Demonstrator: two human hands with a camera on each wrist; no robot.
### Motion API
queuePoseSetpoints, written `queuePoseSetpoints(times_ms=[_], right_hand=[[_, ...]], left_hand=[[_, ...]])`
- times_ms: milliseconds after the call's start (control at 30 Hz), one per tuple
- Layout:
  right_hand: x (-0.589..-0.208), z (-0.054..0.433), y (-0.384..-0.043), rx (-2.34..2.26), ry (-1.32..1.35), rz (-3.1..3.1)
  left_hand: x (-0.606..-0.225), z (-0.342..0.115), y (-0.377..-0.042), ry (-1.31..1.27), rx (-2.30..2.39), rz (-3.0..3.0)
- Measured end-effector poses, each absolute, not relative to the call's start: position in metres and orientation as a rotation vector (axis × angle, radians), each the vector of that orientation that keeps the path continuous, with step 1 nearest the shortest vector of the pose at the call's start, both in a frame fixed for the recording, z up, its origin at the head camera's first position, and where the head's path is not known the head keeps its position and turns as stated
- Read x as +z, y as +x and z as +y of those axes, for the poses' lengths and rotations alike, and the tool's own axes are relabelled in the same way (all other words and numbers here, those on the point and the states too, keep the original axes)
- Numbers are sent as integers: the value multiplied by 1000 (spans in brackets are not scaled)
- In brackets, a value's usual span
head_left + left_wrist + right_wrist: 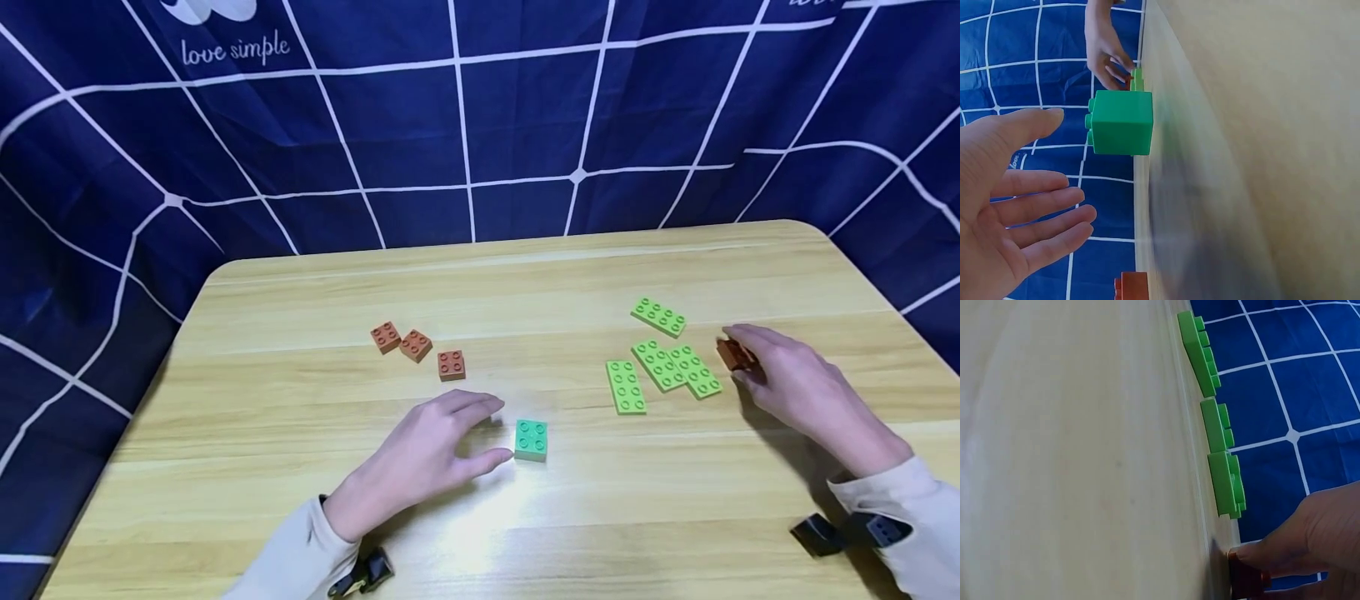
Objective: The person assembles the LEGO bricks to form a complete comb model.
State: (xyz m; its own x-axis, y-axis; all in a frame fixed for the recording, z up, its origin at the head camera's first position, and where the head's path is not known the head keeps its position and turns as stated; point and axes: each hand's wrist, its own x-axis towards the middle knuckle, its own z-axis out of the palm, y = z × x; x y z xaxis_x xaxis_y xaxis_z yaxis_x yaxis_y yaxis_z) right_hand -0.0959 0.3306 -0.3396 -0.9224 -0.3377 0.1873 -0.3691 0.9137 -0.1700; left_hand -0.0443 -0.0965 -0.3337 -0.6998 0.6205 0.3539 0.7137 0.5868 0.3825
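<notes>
A green toy brick (531, 440) with studs on top sits on the table in front of my left hand (427, 450). The left fingers are spread and extended, thumb tip beside the brick's near left corner; the left wrist view shows the hand apart from the green brick (1122, 122). At the right, my right hand (787, 375) pinches a reddish-brown brick (733, 354) between thumb and fingers. In the right wrist view that brown brick (1246, 578) is low over the tabletop, partly hidden by the thumb and fingers.
Several flat lime-green plates (626, 387) lie left of my right hand, two of them touching. Three orange-brown bricks (452, 365) are beyond my left hand. A wooden table (300, 417) holds everything, with a dark blue checked cloth (525, 108) behind it.
</notes>
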Motion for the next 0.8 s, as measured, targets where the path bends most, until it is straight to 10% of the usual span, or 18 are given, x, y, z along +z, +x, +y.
queuePoseSetpoints(times_ms=[800], right_hand=[[-343, 336, -97, 283, 519, -2907]], left_hand=[[-335, -93, -38, -1147, -850, -2659]])
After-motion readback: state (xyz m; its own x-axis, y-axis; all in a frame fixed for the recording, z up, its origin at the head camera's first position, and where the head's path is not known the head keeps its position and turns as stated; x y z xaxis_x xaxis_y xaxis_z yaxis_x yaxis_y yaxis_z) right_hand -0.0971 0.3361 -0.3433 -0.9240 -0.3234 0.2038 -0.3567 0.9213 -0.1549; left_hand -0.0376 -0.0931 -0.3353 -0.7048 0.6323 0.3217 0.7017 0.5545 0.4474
